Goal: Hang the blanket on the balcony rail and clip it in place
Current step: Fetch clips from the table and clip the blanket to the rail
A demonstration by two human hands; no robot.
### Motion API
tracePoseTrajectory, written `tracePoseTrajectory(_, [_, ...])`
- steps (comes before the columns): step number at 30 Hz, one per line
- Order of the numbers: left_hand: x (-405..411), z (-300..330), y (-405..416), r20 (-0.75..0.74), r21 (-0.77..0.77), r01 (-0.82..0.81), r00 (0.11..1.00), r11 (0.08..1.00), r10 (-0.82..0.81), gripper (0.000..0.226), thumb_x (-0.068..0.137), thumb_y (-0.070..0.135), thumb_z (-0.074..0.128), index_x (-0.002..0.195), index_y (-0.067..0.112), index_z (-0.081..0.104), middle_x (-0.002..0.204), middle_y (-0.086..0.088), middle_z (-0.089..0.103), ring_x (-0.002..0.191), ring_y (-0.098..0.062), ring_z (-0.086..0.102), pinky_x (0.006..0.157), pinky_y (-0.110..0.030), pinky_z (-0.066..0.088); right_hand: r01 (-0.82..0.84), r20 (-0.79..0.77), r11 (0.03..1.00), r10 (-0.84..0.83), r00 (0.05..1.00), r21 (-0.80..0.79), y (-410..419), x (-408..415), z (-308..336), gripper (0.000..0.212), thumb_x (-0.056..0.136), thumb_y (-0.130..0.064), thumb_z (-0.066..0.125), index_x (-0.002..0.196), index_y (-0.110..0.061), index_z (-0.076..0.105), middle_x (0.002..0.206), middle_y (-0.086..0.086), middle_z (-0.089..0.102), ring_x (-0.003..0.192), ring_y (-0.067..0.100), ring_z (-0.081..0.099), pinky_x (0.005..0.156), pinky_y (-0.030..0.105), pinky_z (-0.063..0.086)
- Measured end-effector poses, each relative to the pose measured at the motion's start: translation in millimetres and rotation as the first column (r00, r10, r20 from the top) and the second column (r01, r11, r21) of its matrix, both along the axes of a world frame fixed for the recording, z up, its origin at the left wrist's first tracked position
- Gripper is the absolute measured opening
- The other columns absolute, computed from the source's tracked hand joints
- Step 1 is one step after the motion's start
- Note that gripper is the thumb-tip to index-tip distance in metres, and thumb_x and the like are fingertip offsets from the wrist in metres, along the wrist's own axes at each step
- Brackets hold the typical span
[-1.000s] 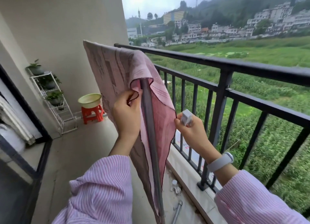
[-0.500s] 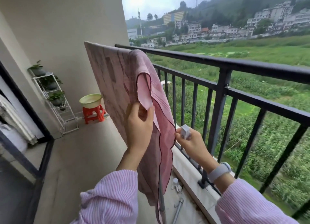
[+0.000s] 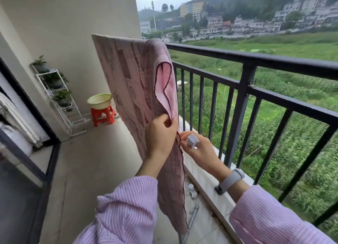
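Observation:
A pink patterned blanket (image 3: 131, 79) hangs over the far end of the black balcony rail (image 3: 274, 62) and falls toward the floor. My left hand (image 3: 161, 134) grips the blanket's near edge about halfway down, thumb and fingers curled into the cloth. My right hand (image 3: 199, 148) sits just right of that edge, its fingertips on the dark hem, and holds a white clip (image 3: 192, 140) between its fingers. A folded flap of lighter pink cloth hangs above my left hand.
An orange stool (image 3: 103, 115) with a pale yellow basin (image 3: 99, 100) stands by the far wall, next to a white plant rack (image 3: 60, 97). Small white fittings (image 3: 191, 189) and a grey pipe (image 3: 193, 216) lie on the floor by the ledge. A sliding door frame lines the left.
My left hand has slid down the blanket edge from near the top fold. The grey pole seen behind the cloth is now covered. My right hand with the clip has moved up to the hem.

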State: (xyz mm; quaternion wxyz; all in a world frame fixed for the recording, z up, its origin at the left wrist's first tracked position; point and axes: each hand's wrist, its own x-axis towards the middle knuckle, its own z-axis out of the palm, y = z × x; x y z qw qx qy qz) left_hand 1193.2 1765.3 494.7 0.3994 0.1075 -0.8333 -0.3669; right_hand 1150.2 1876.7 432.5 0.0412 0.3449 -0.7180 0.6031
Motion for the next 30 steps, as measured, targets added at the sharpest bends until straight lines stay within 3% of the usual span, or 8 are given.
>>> tracePoseTrajectory(4, [2,2,-6,0.009,0.044,0.097,0.995,0.994,-0.097,0.046,0.083,0.017,0.061,0.047,0.015,0.033,0.043,0.005,0.034,0.046,-0.008,0.034,0.043,-0.017,0.026,0.081,0.134,0.996,-0.075,0.988,-0.035,8,1,-11,0.021,0.088,-0.008,0.056,0.087,-0.029,0.056,0.080,-0.004,0.060,0.074,0.019,0.061,0.069,0.037,0.052])
tracePoseTrajectory(9, [1,1,-4,0.048,0.168,0.206,0.975,0.964,-0.217,0.031,0.081,0.019,0.063,0.056,0.002,0.051,0.051,-0.003,0.048,0.049,-0.006,0.037,0.048,-0.020,0.029,0.027,0.190,0.978,0.013,0.982,-0.208,10,11,2,0.024,0.087,-0.003,0.056,0.098,-0.024,0.055,0.085,-0.003,0.060,0.070,0.013,0.057,0.060,0.023,0.052])
tracePoseTrajectory(12, [0,3,-2,0.092,0.177,0.217,0.968,0.960,-0.235,0.023,0.080,0.019,0.062,0.065,0.004,0.059,0.057,-0.001,0.057,0.052,-0.004,0.045,0.050,-0.017,0.034,-0.002,0.185,0.995,0.020,0.982,-0.099,6,9,2,0.023,0.088,-0.008,0.056,0.106,-0.021,0.052,0.087,-0.005,0.057,0.070,0.010,0.058,0.059,0.024,0.051])
tracePoseTrajectory(14, [0,4,-2,0.090,0.160,0.190,0.974,0.969,-0.206,0.021,0.081,0.019,0.061,0.067,0.003,0.061,0.060,-0.003,0.060,0.054,-0.005,0.048,0.049,-0.013,0.033,0.012,0.261,1.000,-0.007,0.965,-0.019,5,8,-4,0.015,0.089,-0.009,0.054,0.099,-0.016,0.046,0.077,0.001,0.053,0.057,0.009,0.057,0.049,0.021,0.050])
tracePoseTrajectory(18, [4,1,-3,0.041,0.177,0.182,0.981,0.967,-0.192,0.021,0.083,0.018,0.061,0.074,-0.001,0.061,0.069,-0.013,0.066,0.061,-0.013,0.052,0.052,-0.018,0.036,0.024,0.420,0.988,-0.088,0.903,0.155,10,10,-15,0.024,0.085,-0.006,0.059,0.095,-0.013,0.038,0.073,0.007,0.056,0.047,0.014,0.057,0.042,0.022,0.046])
tracePoseTrajectory(21, [5,0,-2,0.039,0.164,0.187,0.980,0.969,-0.196,0.023,0.083,0.017,0.061,0.070,-0.002,0.060,0.066,-0.014,0.064,0.060,-0.013,0.050,0.051,-0.018,0.035,0.105,0.390,0.964,-0.197,0.900,0.246,15,9,-16,0.030,0.080,-0.007,0.064,0.085,-0.016,0.036,0.074,0.006,0.054,0.048,0.014,0.055,0.044,0.024,0.042])
tracePoseTrajectory(25, [4,-1,0,0.050,0.152,0.179,0.981,0.972,-0.188,0.025,0.083,0.019,0.061,0.070,-0.002,0.061,0.068,-0.015,0.065,0.060,-0.014,0.052,0.055,-0.023,0.038,0.131,0.350,0.951,-0.229,0.908,0.282,19,7,-13,0.032,0.080,-0.008,0.062,0.078,-0.023,0.033,0.085,0.009,0.053,0.064,0.020,0.050,0.057,0.033,0.040])
tracePoseTrajectory(30, [2,-1,2,0.077,0.149,0.153,0.983,0.977,-0.166,0.027,0.082,0.021,0.062,0.070,-0.004,0.060,0.067,-0.017,0.064,0.059,-0.017,0.049,0.054,-0.024,0.036,0.185,0.211,0.971,-0.215,0.954,0.151,26,18,-2,0.023,0.081,-0.020,0.067,0.081,-0.023,0.044,0.075,-0.005,0.056,0.056,0.014,0.052,0.060,0.032,0.046])
